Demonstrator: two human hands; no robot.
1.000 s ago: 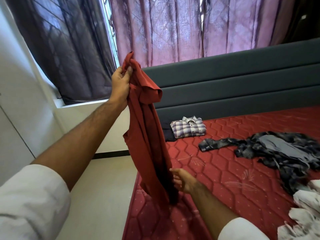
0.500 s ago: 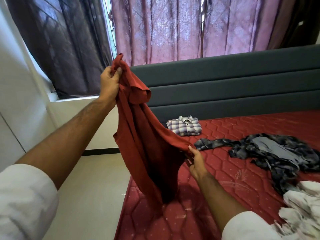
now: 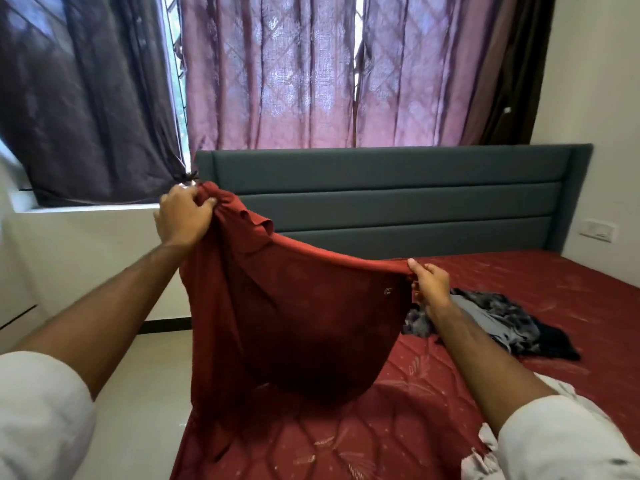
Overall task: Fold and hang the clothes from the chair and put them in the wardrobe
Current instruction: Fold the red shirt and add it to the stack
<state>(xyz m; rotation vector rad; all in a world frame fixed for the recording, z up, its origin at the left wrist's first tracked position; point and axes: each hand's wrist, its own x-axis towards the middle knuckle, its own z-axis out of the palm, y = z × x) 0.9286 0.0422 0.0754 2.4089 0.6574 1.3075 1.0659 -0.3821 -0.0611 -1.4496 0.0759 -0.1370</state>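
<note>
Holding the rust-red cotton shirt (image 3: 284, 306) spread above the red quilted mattress (image 3: 519, 341), our left hand (image 3: 183, 216) and right hand (image 3: 429, 282) each gripped an edge. We judged folding barely begun; the dark patterned garment (image 3: 498, 317) beside it lay unfolded.

A red quilted mattress (image 3: 519, 341) is seen below a grey padded headboard (image 3: 398, 202); purple curtains (image 3: 277, 81) are drawn across the window behind it; a switch plate (image 3: 598, 231) is fixed on the right wall; a pale floor (image 3: 145, 393) lies to the left.
</note>
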